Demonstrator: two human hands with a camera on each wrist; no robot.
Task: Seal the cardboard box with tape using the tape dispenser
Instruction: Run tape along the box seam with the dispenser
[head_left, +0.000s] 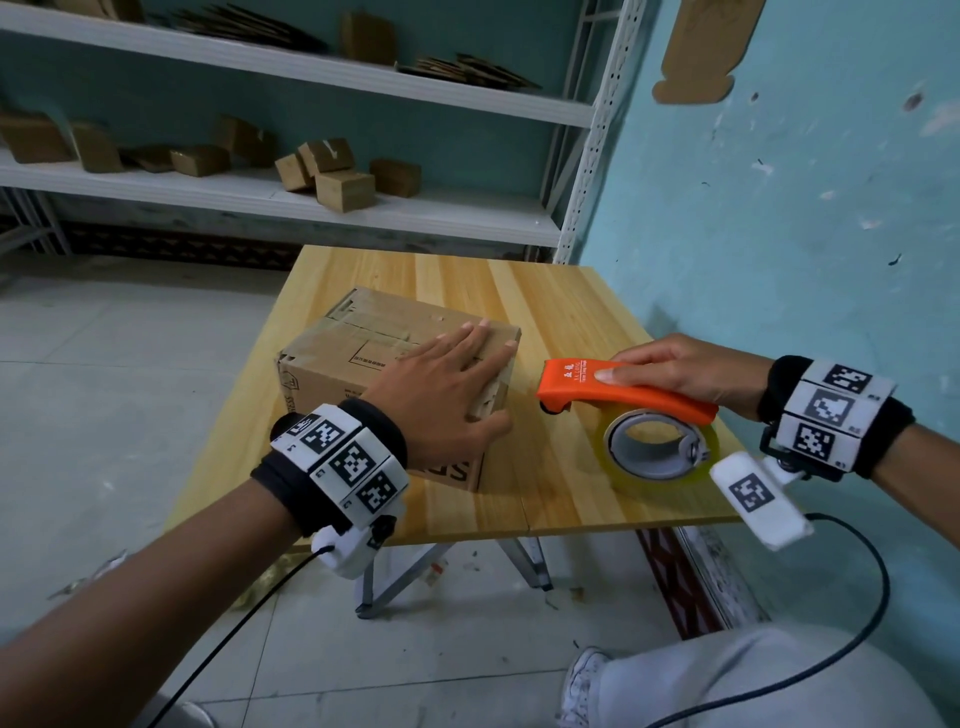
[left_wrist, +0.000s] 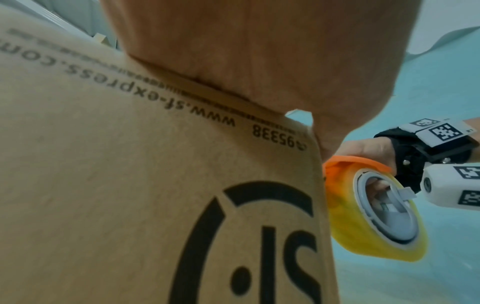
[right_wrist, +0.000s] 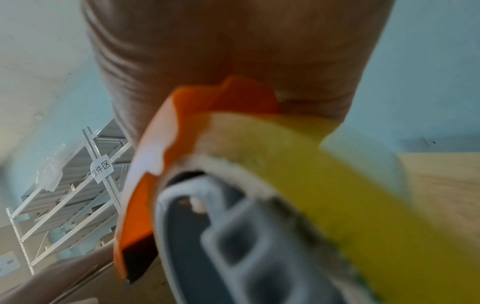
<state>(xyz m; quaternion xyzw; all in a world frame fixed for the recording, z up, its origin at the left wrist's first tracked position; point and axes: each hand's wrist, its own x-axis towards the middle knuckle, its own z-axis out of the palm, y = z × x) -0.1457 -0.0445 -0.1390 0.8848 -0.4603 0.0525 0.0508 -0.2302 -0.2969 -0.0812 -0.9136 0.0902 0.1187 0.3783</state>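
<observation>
- Teal walls (head_left: 779, 182) bound the room; white shelving (head_left: 311, 202) along the back, at 11 o'clock from the table, holds small cartons (head_left: 343, 189) and flattened cardboard.
- Pale floor tiles (head_left: 104, 364) extend at 9 o'clock of a wooden table (head_left: 571, 312), which stands on metal legs (head_left: 530, 561).
- Box (head_left: 332, 364): closed, resting on the table left of centre, old tape strips across its top, printed lettering on the near side. The left wrist view shows that side (left_wrist: 130, 185) with a web address and a logo.
- Left hand (head_left: 447, 384): laid flat on the box top at its near right corner, fingers straight and spread, pointing toward 1 o'clock; thumb hangs over the near edge. It presses without curling round anything.
- Dispenser (head_left: 613, 395): orange body over a yellowish tape roll (head_left: 660, 447) on a grey hub, at 3 o'clock of the box and just beside it. Whether its nose touches the box cannot be told. The roll appears to rest on the table.
- Right hand (head_left: 685, 371): wrapped over the dispenser's top, thumb (head_left: 610, 375) pressed on the orange side, fingers curled over the far side; a firm grasp on the dispenser.
- Right wrist view: blurred; palm (right_wrist: 233, 51) over the orange body (right_wrist: 197, 107) and roll (right_wrist: 363, 205).
- Both wrists carry marker bands (head_left: 343, 457), with cables trailing down.
</observation>
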